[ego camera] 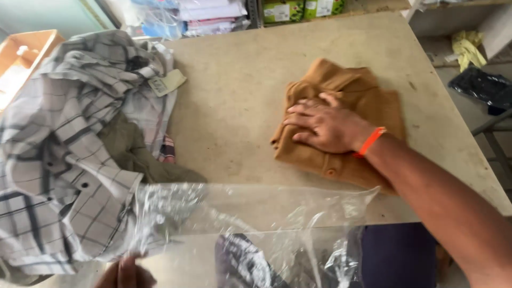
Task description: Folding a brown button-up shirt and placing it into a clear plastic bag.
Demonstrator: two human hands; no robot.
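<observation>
A folded tan shirt (368, 98) lies on the beige table (240, 96), right of centre. My right hand (322, 125) rests flat on it, fingers spread, with an orange band on the wrist. At the bottom edge my left hand (125, 272) pinches the lower corner of a clear plastic bag (250, 224), which hangs open across the near table edge.
A heap of grey-and-white checked shirts (64, 144) with a card tag and an olive garment (133, 149) covers the table's left side. Stacked packed garments (202, 13) and green boxes (298, 8) stand behind. A dark bag (480, 85) and yellow cloth (469, 45) lie at the right.
</observation>
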